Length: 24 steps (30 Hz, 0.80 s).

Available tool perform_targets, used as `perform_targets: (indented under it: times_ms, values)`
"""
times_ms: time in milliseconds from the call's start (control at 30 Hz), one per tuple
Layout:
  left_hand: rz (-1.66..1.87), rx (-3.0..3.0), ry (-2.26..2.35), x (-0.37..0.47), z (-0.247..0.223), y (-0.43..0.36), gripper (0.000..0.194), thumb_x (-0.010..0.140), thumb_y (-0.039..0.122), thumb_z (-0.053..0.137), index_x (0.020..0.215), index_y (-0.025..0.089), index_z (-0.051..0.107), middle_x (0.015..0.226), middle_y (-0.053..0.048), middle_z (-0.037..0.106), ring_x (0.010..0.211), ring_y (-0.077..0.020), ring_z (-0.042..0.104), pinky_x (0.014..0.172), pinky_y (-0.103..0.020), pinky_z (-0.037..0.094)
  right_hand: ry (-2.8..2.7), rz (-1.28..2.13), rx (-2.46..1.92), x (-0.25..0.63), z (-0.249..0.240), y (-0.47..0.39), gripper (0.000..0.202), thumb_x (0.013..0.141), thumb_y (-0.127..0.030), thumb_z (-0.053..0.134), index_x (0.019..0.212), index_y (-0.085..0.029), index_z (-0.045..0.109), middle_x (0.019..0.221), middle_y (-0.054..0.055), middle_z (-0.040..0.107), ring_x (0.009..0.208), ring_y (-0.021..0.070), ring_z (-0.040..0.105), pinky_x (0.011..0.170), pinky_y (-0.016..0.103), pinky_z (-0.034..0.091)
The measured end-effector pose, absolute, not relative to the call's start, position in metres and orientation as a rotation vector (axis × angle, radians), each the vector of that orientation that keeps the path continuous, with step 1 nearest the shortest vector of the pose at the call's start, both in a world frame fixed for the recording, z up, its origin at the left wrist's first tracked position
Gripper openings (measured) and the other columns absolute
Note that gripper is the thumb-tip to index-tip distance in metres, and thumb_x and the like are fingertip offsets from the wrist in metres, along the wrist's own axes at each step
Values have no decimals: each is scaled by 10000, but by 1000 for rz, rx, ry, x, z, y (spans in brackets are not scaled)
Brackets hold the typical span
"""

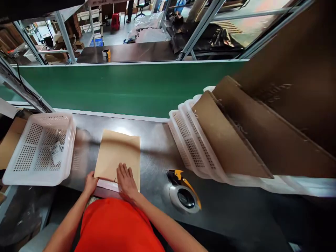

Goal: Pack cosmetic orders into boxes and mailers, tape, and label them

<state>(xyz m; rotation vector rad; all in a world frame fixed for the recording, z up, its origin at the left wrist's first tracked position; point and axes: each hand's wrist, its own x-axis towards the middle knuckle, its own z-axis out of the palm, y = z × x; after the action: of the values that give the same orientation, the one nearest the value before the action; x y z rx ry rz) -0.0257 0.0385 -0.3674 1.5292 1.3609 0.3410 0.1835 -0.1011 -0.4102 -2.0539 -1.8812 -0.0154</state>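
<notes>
A flat tan paper sheet or envelope (pixel 115 150) lies on the metal table in front of me. My right hand (pixel 127 180) rests palm down on its lower right part, fingers stretched out. At its lower left corner, my left hand (pixel 90 183) is closed around the edge of a pinkish-white strip or packet (pixel 107 185) that shows below the tan paper. What exactly this strip is, I cannot make out. To the right of my hands a tape dispenser (pixel 185 192) with a yellow and black handle lies on the table.
A white perforated basket (pixel 39 150) with a labelled item inside stands at the left. Tilted white baskets (pixel 191 140) holding cardboard pieces (pixel 231 136) fill the right. Beyond the table runs a green conveyor belt (pixel 118 87). A metal frame post (pixel 26 87) rises at the left.
</notes>
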Motion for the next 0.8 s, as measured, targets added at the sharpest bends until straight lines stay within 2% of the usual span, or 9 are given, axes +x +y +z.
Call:
perform_targets:
  times_ms: [67, 133, 267, 367, 467, 567, 700, 800]
  values:
    - [340, 1437, 1285, -32, -366, 42, 280, 706, 299, 712, 942, 151, 683, 962, -118, 776, 931, -281, 732, 850, -376, 565, -2023, 44, -1873, 167, -401, -88, 628, 985, -239, 526, 1597, -179, 399, 1677, 156, 349, 1588, 326, 227, 1277, 589, 164]
    - [329, 1320, 1209, -38, -366, 43, 371, 689, 326, 726, 1011, 153, 663, 969, -110, 787, 854, -249, 747, 797, -365, 581, -2120, 139, -1764, 158, -394, -75, 633, 989, -328, 559, 1593, -214, 408, 1678, 136, 356, 1578, 323, 257, 1277, 588, 166]
    - [278, 1144, 1074, -47, -363, 46, 494, 678, 320, 739, 1131, 145, 649, 975, -117, 806, 774, -232, 757, 755, -383, 603, -2152, 279, -1774, 154, -386, -59, 699, 975, -465, 593, 1571, -140, 429, 1665, 193, 363, 1554, 359, 300, 1254, 602, 215]
    - [218, 997, 941, -53, -359, 52, 515, 620, 246, 758, 1120, 154, 673, 973, -99, 805, 844, -233, 754, 811, -378, 597, -2133, 349, -1674, 145, -381, -51, 576, 987, -417, 575, 1482, -123, 540, 1594, 215, 467, 1481, 338, 412, 1203, 547, 327]
    - [161, 856, 850, -61, -359, 59, 423, 610, 249, 736, 1022, 165, 690, 954, -79, 784, 877, -223, 737, 838, -366, 583, -2072, 415, -1623, 119, -379, -39, 370, 993, -320, 552, 1311, -182, 682, 1353, 147, 666, 1202, 252, 603, 1033, 414, 483]
    - [139, 807, 861, -65, -363, 65, 347, 696, 399, 696, 943, 157, 683, 893, -93, 756, 772, -211, 718, 751, -364, 582, -1986, 440, -1713, 92, -378, -26, 285, 952, -351, 639, 1182, -233, 757, 1132, 99, 708, 998, 237, 606, 889, 383, 505]
    - [130, 817, 899, -60, -366, 69, 456, 763, 583, 677, 957, 170, 665, 837, -70, 733, 618, -168, 651, 565, -288, 505, -1882, 473, -1775, 72, -374, -18, 126, 867, -363, 758, 927, -265, 811, 1062, 71, 695, 996, 249, 574, 869, 386, 484]
    - [161, 887, 921, -53, -364, 71, 433, 743, 566, 729, 942, 186, 670, 861, -57, 750, 669, -175, 667, 577, -279, 508, -1775, 472, -1809, 67, -362, -22, 99, 869, -315, 748, 872, -224, 786, 1061, 84, 698, 1026, 257, 585, 904, 405, 492]
